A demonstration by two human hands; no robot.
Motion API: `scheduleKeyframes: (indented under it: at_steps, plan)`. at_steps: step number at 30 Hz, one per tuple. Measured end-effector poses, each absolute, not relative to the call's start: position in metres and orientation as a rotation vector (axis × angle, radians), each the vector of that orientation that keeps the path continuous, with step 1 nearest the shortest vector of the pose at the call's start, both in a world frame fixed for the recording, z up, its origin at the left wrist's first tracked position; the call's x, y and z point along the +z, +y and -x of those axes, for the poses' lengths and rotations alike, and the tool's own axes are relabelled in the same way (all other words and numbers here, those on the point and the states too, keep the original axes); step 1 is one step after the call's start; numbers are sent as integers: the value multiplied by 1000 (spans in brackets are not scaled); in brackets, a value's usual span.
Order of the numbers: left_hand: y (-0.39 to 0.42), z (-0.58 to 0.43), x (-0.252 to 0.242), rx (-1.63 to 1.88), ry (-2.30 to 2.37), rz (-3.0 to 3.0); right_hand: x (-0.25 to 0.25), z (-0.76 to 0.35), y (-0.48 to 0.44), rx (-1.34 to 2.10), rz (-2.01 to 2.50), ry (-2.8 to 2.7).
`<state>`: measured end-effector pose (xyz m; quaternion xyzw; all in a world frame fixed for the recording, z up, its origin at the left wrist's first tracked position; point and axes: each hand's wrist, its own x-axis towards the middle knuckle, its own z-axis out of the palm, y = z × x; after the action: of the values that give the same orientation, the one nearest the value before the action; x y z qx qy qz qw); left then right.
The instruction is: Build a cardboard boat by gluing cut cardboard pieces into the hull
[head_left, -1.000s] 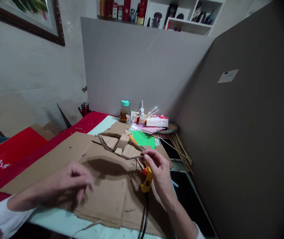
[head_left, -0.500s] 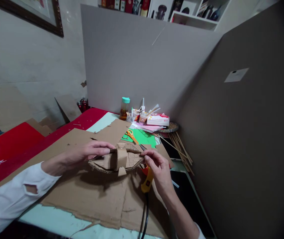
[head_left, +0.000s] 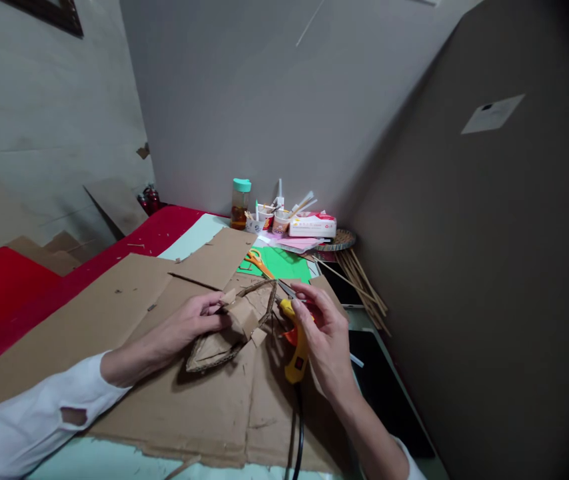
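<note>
A boat-shaped cardboard model [head_left: 232, 327] lies on a large flat cardboard sheet [head_left: 129, 320]. My left hand [head_left: 192, 323] grips the model at its middle, fingers closed on its rim. My right hand [head_left: 324, 340] sits just right of the model, wrapped round a yellow and orange glue gun [head_left: 295, 340] whose nozzle points at the model's far end. A black cord [head_left: 298, 433] runs from the gun toward me.
Orange scissors [head_left: 258, 262] lie on green paper [head_left: 282, 265]. A teal-capped bottle [head_left: 240, 203], cups of brushes [head_left: 274, 217] and a tissue pack [head_left: 312, 225] stand at the back. Wooden sticks [head_left: 362, 283] lie right. Grey boards [head_left: 464, 233] wall the back and right. A red cloth [head_left: 9, 293] covers the left.
My left hand came in from the near left and took hold of the model. The model swung round and dropped onto the sheet. My right hand gripped the glue gun and aimed it at the model.
</note>
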<state>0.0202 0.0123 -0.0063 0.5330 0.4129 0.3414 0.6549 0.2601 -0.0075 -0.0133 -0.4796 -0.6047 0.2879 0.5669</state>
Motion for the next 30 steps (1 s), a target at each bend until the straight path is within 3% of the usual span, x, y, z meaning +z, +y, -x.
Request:
scheduleKeyframes:
  at_steps: [21,30]
  plan:
    - [2,-27,-8,930,1040,-1102,-7,-238,-31,278,951,-1855]
    - [-5,-33,-2,905,1102,-1012,-11,-238,-28,262,944,-1865]
